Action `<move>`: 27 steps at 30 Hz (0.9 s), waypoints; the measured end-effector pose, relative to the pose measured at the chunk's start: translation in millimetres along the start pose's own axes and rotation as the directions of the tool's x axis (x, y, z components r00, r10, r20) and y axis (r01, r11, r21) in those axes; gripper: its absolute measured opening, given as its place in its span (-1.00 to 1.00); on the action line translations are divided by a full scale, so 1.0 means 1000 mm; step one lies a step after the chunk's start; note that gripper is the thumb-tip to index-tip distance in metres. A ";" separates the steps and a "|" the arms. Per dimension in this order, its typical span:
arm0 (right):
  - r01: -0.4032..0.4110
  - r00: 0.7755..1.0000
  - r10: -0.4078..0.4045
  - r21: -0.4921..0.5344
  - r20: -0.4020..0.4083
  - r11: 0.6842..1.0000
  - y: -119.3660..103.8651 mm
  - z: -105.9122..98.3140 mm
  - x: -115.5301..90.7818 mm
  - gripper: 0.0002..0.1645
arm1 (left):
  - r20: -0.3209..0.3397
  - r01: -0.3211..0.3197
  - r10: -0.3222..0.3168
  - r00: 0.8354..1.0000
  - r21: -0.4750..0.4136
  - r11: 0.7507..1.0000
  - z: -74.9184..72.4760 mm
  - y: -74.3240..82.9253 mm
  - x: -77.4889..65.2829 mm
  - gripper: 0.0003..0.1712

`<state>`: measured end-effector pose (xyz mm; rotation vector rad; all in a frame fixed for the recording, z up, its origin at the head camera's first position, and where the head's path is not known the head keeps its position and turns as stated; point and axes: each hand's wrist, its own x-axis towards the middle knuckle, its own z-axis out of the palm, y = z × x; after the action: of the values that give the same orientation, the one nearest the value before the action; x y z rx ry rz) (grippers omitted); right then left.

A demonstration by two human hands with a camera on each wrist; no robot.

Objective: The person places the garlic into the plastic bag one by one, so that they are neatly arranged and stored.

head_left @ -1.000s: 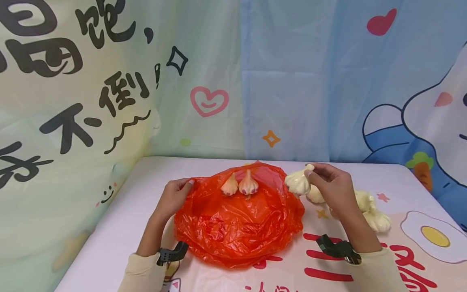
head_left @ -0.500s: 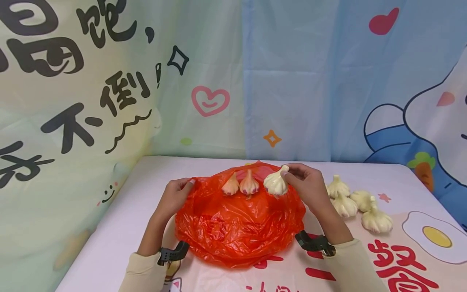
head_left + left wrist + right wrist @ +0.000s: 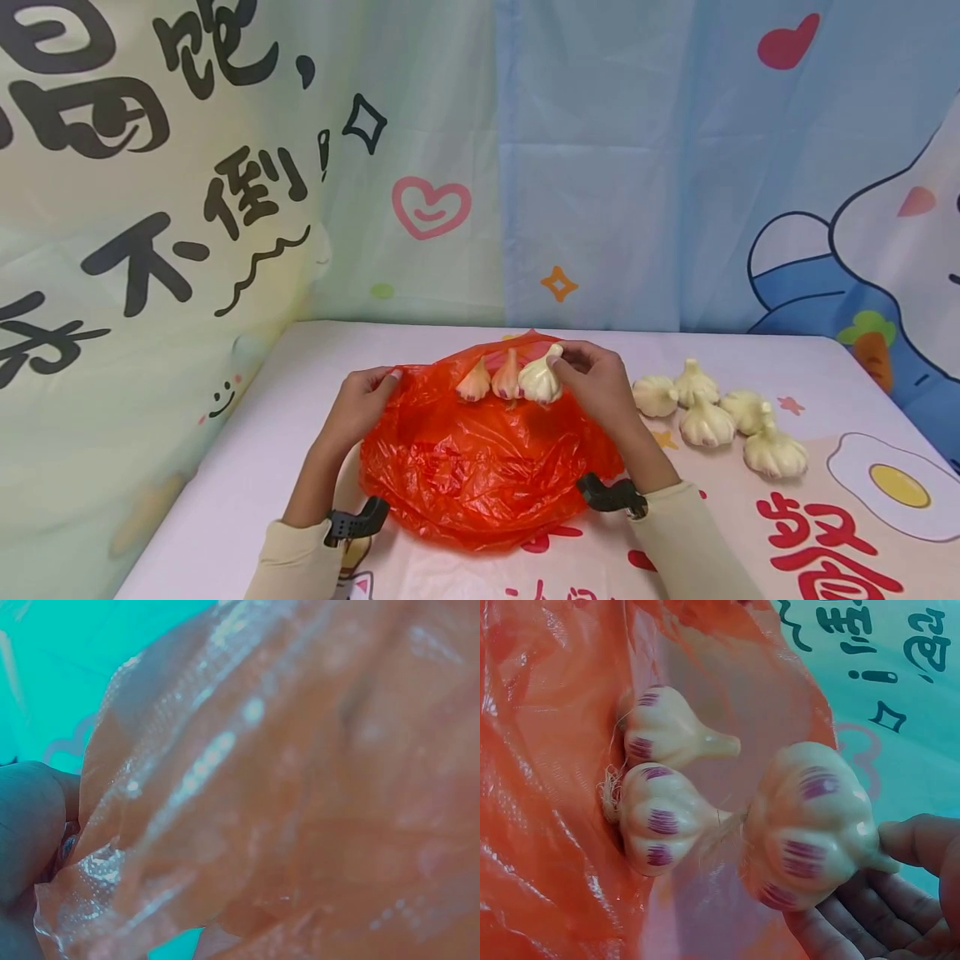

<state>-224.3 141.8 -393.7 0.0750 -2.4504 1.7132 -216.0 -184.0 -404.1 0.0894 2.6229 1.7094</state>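
While the far left is mostly a hanging cloth backdrop [image 3: 592, 167] with chunky black lettering, the real action starts at the person's left hand [image 3: 366, 404], which is pinching the left edge of a crinkly red plastic bag [image 3: 465, 475] between thumb and fingers. There's a black strap [image 3: 356, 521] on that wrist, just past the cuff of a beige sleeve [image 3: 292, 562]. The bag is sitting spread out on the white table [image 3: 247, 467], and two garlic bulbs [image 3: 473, 383] are side by side against its far part, necks pointing up in the head view. Next along is a third bulb, the held garlic [image 3: 540, 381], over the bag just beside that pair; can't tell if it actually touches its neighbor. The right hand [image 3: 600, 383] has it by the neck, thumb on one side and fingers on the other, so it's a snug little pinch. The right wrist view shows purple streaks on all three. Further right, five loose garlic bulbs [image 3: 707, 423] are bunched near each other on the table, and past them there's a printed fried egg [image 3: 896, 487].
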 end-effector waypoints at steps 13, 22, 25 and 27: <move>0.085 0.995 -0.091 -0.134 -0.037 0.987 0.009 0.005 0.004 -0.58 | 0.008 -0.032 0.032 0.999 0.006 0.999 0.002 0.002 -0.001 -0.64; 0.085 0.991 -0.102 -0.183 -0.086 0.979 0.019 0.007 0.006 -0.60 | 0.010 -0.009 0.009 1.000 -0.005 1.000 0.002 0.002 -0.002 -0.63; 0.068 0.991 -0.089 -0.196 -0.102 0.978 0.022 0.008 0.007 -0.59 | 0.009 -0.012 0.012 1.000 -0.003 1.000 0.003 0.002 -0.002 -0.63; 0.055 0.992 -0.077 -0.205 -0.104 0.977 0.024 0.009 0.007 -0.59 | 0.010 -0.015 0.015 1.000 -0.007 1.000 0.003 0.002 -0.002 -0.63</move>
<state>-235.4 141.7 -418.6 0.0362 -2.4933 1.3943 -214.2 -180.6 -403.4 0.1173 2.6158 1.7182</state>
